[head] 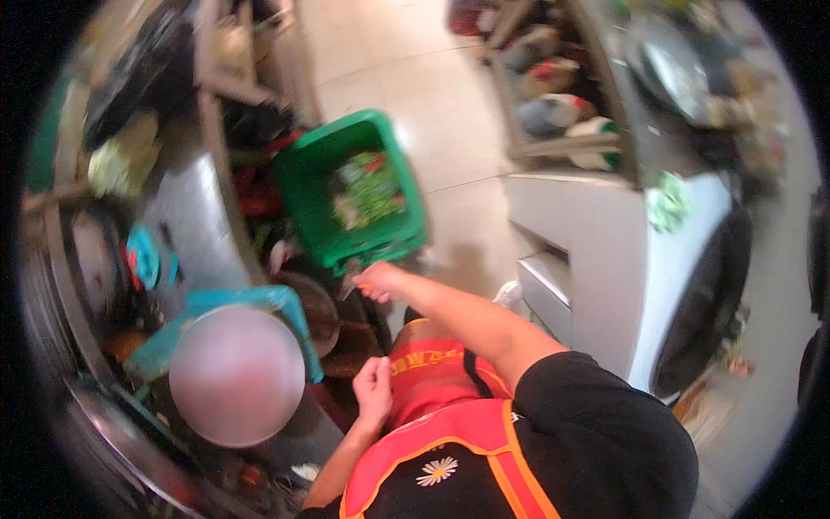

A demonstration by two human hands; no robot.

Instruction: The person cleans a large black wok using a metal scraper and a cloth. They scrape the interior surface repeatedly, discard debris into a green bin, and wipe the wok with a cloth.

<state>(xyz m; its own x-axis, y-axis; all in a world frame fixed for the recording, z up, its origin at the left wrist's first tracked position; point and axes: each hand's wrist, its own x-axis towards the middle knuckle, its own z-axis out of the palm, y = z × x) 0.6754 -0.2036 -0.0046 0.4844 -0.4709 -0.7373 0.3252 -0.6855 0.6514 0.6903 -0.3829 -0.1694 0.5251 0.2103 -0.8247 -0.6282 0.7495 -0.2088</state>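
Note:
My right hand (382, 281) is closed around the orange handle of a small tool, whose greyish end is blurred and too unclear to name. It is at the near rim of a green plastic bin (311, 250). Inside the bin lie chopped green vegetable scraps (373, 191) with some red and pale bits. My left hand (373, 388) is held before the red apron (425, 370), its fingers curled in and nothing visible in them.
On the left, a metal counter (194, 207) holds a teal tray (259, 298), partly hidden by a blurred round patch. A pot (308, 311) is below. Bottles (554, 113) fill a rack at right, beyond a white cabinet (596, 240). A green cloth (670, 202) lies on a worktop.

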